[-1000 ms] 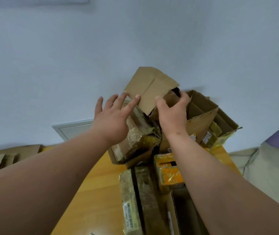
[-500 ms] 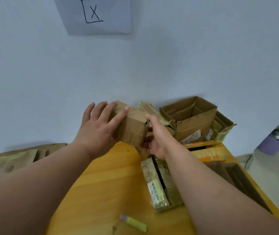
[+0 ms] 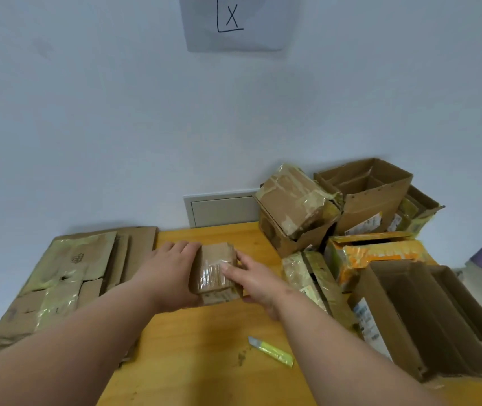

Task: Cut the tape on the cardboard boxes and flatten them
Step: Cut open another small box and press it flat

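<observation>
A: Report the position of the work item.

B: The small taped box (image 3: 214, 269) sits on the wooden surface (image 3: 204, 361), near the middle of the view. Clear tape covers its top face. A second flat piece of cardboard appears to lie under its near edge; this cannot be confirmed.

A: State of the hands?

B: The left hand (image 3: 169, 273) holds the box from the 9 o'clock side: the fingers are curled over the far left edge, the thumb is at the near edge. The right hand (image 3: 253, 278) rests against the box from the 3 o'clock side, with its fingers extended and flat on the taped top face. Neither hand holds a tool.

A: Location of the cutter?

B: The yellow utility knife (image 3: 272, 351) lies on the surface at 5 o'clock from the box, apart from both hands.

A: Surrounding items?

B: At 9 o'clock, the flattened cardboard stack (image 3: 69, 276) lies flat, with yellowish tape across it. At 2 o'clock, a crumpled taped box (image 3: 295, 206) rests tilted on another carton. Beside it stands an open brown box (image 3: 371, 194). At 3 o'clock lies an orange box (image 3: 380, 253), with a long open carton (image 3: 427, 317) in front of it. On the wall at 12 o'clock hangs a paper sheet (image 3: 234, 22) marked with an X.
</observation>
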Demonstrator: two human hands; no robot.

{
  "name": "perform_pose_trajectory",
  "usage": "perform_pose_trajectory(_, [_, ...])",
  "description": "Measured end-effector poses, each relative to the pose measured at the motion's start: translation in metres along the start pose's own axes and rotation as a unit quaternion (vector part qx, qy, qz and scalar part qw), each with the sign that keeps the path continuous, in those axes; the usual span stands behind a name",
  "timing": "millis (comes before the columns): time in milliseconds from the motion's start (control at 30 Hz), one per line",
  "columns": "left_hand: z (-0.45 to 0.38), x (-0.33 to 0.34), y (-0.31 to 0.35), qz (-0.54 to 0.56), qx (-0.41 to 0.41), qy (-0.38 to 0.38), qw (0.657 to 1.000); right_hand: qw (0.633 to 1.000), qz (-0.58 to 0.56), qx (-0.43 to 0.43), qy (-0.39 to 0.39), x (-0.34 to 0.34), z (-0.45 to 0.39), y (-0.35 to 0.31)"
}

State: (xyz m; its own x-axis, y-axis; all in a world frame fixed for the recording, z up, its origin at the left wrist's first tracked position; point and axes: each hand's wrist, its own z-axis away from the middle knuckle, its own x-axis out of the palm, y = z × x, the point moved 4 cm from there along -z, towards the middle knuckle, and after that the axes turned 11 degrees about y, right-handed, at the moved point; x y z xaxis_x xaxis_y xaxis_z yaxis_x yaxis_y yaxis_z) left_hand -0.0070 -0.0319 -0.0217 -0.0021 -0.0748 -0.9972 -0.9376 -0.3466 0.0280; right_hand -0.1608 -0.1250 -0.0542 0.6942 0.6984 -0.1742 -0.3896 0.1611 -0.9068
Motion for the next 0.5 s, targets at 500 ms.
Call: perform_pose_trajectory(500, [-0.015, 0.065, 0.028, 0.055, -0.053, -0.075, 0.994, 0.987, 0.143, 0.066, -0.022, -0.013, -0.05, 0.071])
